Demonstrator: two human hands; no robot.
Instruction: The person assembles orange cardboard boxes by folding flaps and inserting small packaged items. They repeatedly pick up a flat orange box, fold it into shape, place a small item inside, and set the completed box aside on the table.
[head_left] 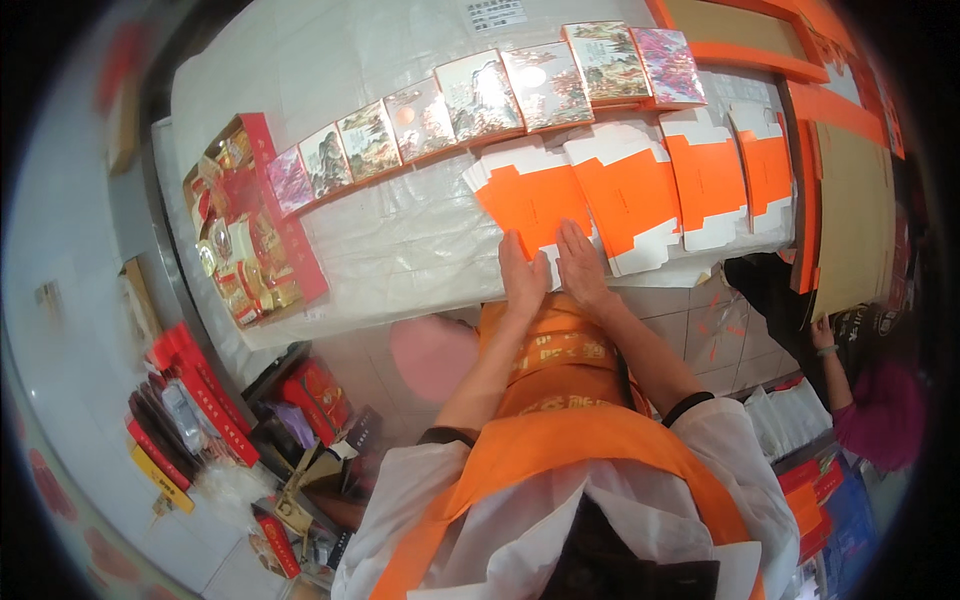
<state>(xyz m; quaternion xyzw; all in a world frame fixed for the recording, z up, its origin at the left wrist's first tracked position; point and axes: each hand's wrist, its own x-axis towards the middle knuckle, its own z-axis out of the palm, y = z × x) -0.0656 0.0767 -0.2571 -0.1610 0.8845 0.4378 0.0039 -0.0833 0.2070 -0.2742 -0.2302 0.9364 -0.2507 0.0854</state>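
Note:
My left hand [523, 277] and my right hand [583, 264] lie side by side at the near edge of a stack of flat orange-and-white carton blanks [532, 198]. Both have their fingers stretched out toward the cardboard, and neither appears to grip anything. More stacks of the same blanks [627, 192] run on to the right, slightly fanned. Beyond them stands a slanting row of small boxes printed with landscapes [480, 97], some grey and green, some pink. My palms are hidden from view.
A red open box [290, 215] of wrapped packets sits at the table's left end. Orange-edged cardboard trays [855, 215] stand at the right, near another person's arm [836, 375]. White sheeting [390, 240] covers the table. Red boxes [205, 395] crowd the lower left.

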